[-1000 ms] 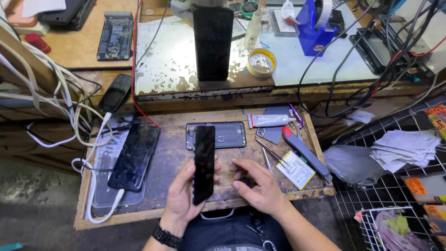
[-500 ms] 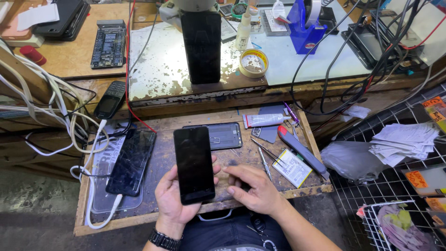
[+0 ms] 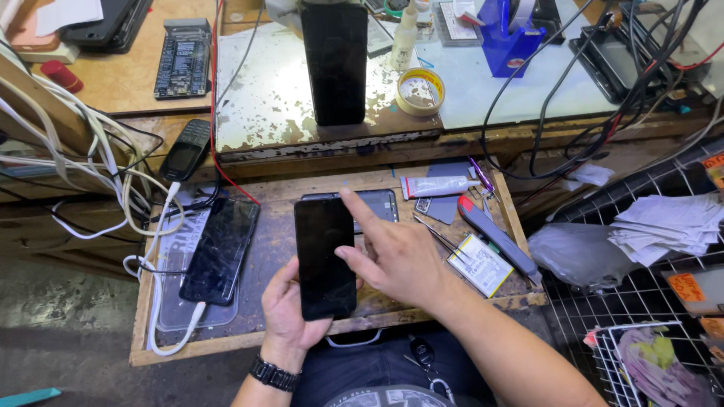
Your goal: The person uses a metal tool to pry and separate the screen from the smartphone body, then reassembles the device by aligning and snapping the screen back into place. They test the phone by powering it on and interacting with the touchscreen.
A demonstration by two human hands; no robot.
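My left hand (image 3: 288, 310) holds a black smartphone (image 3: 323, 255) with a dark screen, face up, over the front of a worn wooden tray (image 3: 249, 335). My right hand (image 3: 392, 256) hovers just right of the phone, index finger stretched out and pointing up past the phone's top right corner, thumb near its right edge. A black wristwatch (image 3: 274, 373) sits on my left wrist. Behind the held phone lies another phone body (image 3: 381, 202), mostly hidden.
A cracked phone (image 3: 220, 249) lies plugged into a white cable at left, with a small keypad phone (image 3: 186, 148) above it. A tube (image 3: 437, 185), cutter (image 3: 494, 234) and battery (image 3: 480, 264) lie right. A tape roll (image 3: 420, 91) and dark panel (image 3: 333, 60) stand behind. Wire basket (image 3: 648, 301) at right.
The phone turned from edge-on to screen up in my left hand. My right hand rose from the tray and now points its index finger beside the phone's top.
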